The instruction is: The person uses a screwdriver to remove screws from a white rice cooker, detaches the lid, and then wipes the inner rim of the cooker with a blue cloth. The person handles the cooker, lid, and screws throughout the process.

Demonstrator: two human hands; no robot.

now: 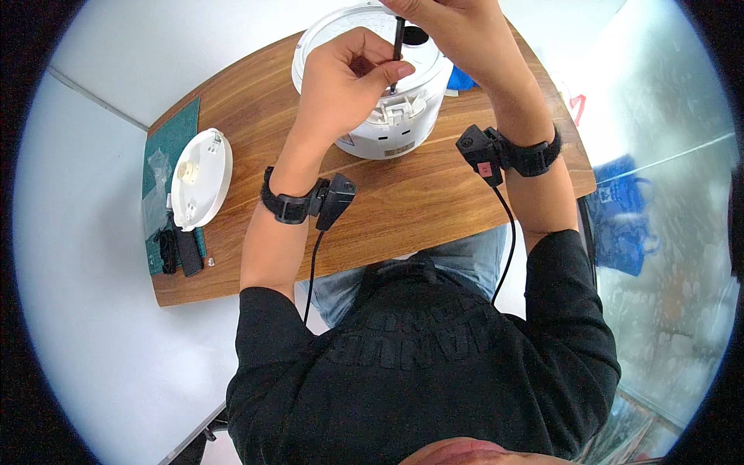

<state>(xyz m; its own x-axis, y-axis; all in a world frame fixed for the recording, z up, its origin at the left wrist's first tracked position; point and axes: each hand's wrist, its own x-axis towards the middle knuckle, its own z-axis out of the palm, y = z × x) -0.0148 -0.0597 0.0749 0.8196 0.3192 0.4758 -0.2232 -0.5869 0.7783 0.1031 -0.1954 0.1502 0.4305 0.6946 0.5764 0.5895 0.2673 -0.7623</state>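
A white rounded appliance, shaped like a rice cooker [403, 143], stands at the far middle of the table, its latch [399, 110] facing me. Over its top front edge a slim black screwdriver [399, 35] is held upright, its tip down near the latch. My left hand [339, 81] is closed, thumb and fingers pinching the lower shaft. Higher up, my right hand [457, 31] grips the upper end; the picture's top edge cuts off part of this hand and of the tool. A dark round opening [415, 36] shows in the appliance's top.
On the wooden table [256, 101], at left, a white oval cover [221, 174] lies on a green mat [177, 124]. Beside it are a clear plastic bag [157, 182] and a black oblong item [188, 252]. Something blue [461, 79] lies behind the appliance. A blue bag [620, 225] is beyond the right edge.
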